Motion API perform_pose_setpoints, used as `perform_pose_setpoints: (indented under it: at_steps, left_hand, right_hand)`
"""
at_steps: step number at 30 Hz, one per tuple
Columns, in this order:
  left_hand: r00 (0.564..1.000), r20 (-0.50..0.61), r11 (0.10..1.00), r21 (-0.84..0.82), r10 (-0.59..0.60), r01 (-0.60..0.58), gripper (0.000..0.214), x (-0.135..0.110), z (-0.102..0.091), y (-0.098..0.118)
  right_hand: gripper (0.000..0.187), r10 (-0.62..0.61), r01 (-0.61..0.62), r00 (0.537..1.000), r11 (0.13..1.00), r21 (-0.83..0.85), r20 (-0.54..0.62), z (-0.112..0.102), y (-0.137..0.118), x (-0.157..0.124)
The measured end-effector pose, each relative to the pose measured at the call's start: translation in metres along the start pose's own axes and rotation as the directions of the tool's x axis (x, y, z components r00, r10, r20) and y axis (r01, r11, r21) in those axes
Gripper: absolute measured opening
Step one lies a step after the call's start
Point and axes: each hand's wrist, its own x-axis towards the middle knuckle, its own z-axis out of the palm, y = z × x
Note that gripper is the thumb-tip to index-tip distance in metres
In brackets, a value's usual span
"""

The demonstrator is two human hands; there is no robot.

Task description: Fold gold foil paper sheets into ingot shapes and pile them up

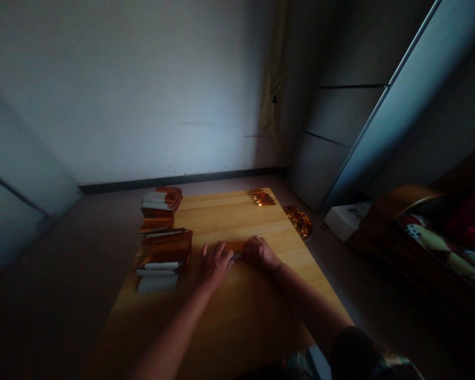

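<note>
- Fingers (218, 252) of both hands sit close together, curled down on one small job at the middle of the table (225, 211), neither hand spread wide.
- Left hand (216, 265): its fingers bend over the left end of an orange foil strip (233, 246), pinching it against the smooth wood.
- Right hand (260, 252): it closes over the strip's right end, only a narrow gap from the left hand, with a small white paper edge (236, 255) showing low between them.
- Left edge of the table: two stacks of glossy orange-gold foil packets (165, 249) lie just beside the hands, banded with flat white paper strips (157, 283); the nearer stack is closer to the left hand, and the farther one sits toward the far corner.
- Far edge of the table: a crumpled heap of shiny gold foil (262, 197) rests on the pale, straight-grained wood, well apart from the fingers.
- Floor past the table's far right corner: a second crinkled gold foil piece (299, 221) lies touching or just beside the table, too dim to tell which.
- Farther right: a white plastic box (343, 221) sits on the floor near a curved wooden bed frame (396, 221) holding patterned cloth (431, 241).
</note>
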Motion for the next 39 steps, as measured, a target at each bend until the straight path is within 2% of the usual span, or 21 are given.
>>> perform_pose_setpoints:
  at_steps: [4,7,10,13,19,28,32,39]
  left_hand:
    - [1.000,0.020,0.999,-0.036,0.015,-0.014,0.019,-0.001,0.000,-0.003]
    - [0.999,0.035,0.999,-0.046,0.013,-0.011,0.022,-0.003,0.001,-0.004]
    - [0.998,0.059,0.998,-0.062,0.031,-0.027,0.025,-0.005,0.000,-0.005]
    - [0.995,0.085,0.997,-0.063,0.053,-0.048,0.029,-0.006,-0.002,-0.006]
    - [0.990,0.126,0.997,-0.050,0.067,-0.061,0.027,-0.007,-0.004,-0.008]
    - [0.991,0.125,0.996,-0.076,0.051,-0.042,0.031,-0.009,-0.004,-0.005]
    - [0.990,0.130,0.996,-0.074,0.057,-0.048,0.037,-0.009,-0.005,-0.005]
    - [0.983,0.177,0.998,-0.047,0.040,-0.032,0.032,-0.007,-0.008,-0.004]
  right_hand:
    - [0.014,0.050,-0.050,0.995,0.999,-0.003,0.082,-0.005,0.005,0.012]
    - [0.013,0.141,-0.138,0.981,0.990,-0.033,0.134,-0.007,0.005,0.020]
    - [0.013,0.243,-0.236,0.959,0.970,-0.066,0.143,-0.005,0.004,0.026]
    - [0.012,0.290,-0.283,0.948,0.957,-0.067,0.133,0.000,0.004,0.029]
    - [0.014,0.292,-0.283,0.948,0.955,-0.085,0.127,-0.001,0.001,0.033]
    - [0.012,0.289,-0.281,0.951,0.956,-0.079,0.109,-0.002,-0.001,0.033]
    - [0.010,0.299,-0.296,0.946,0.954,-0.040,0.128,-0.004,-0.003,0.034]
    - [0.013,0.337,-0.342,0.936,0.939,0.044,0.102,-0.009,-0.002,0.033]
